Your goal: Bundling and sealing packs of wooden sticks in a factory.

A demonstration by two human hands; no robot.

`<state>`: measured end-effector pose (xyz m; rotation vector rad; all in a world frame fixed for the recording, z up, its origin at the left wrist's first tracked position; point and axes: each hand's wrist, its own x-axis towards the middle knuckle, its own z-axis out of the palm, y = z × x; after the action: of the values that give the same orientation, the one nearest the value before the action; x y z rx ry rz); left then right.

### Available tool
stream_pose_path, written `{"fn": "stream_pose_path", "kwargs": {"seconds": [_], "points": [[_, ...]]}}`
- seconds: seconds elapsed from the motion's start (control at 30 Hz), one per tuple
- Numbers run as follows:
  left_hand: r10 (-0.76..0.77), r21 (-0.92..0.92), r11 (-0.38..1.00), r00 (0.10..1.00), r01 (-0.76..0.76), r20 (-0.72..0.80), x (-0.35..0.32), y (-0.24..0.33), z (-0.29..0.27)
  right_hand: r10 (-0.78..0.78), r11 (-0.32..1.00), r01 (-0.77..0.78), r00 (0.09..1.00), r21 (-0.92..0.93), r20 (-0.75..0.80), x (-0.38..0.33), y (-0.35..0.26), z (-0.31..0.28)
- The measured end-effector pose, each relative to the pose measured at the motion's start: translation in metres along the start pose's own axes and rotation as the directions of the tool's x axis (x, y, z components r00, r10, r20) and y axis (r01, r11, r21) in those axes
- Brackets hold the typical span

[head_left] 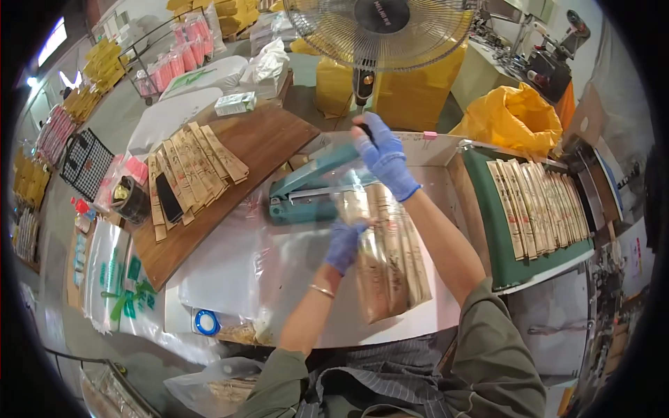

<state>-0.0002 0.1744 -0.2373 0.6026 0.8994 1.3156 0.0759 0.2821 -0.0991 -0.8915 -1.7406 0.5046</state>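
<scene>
A teal hand-press heat sealer (pixel 301 211) stands on the white work table, its upper arm raised at a slant. My right hand (pixel 387 159), in a blue-purple glove with bare fingertips, is closed on the dark end of that arm. Below it, my left hand (pixel 345 245), gloved alike and somewhat blurred, grips the left edge of a clear plastic bag of paper packets (pixel 391 268). The bag's upper end lies at the sealer's jaw. Inside, several long brown printed packets lie side by side. The glove hides part of the bag's edge.
Left, a brown wooden board (pixel 275 132) bears fanned packets (pixel 191 164) and a black phone-like slab (pixel 168 196). Clear bags (pixel 219 279) and a blue tape roll (pixel 207 322) lie nearer. A green-lined tray (pixel 519 272) of packets stands right. A fan (pixel 382 31) rises behind.
</scene>
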Motion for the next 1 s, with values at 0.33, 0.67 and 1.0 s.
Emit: {"fn": "stream_pose_path", "kwargs": {"seconds": [0.33,0.67,1.0], "points": [[-0.075,0.319,0.927,0.929,0.199,-0.362,-0.052,-0.026,-0.111,0.517,0.657,-0.441,0.854,0.611,0.060,-0.055,0.135,0.001],[0.186,0.536,0.844,0.954,-0.031,-0.237,-0.232,0.013,-0.125,0.364,0.891,-0.301,0.921,0.339,-0.138,-0.075,0.128,-0.003],[0.686,0.994,-0.007,0.724,0.106,-0.072,-0.156,0.072,-0.360,-0.086,0.948,0.199,0.911,-0.247,0.402,-0.262,-0.073,0.063]]}}
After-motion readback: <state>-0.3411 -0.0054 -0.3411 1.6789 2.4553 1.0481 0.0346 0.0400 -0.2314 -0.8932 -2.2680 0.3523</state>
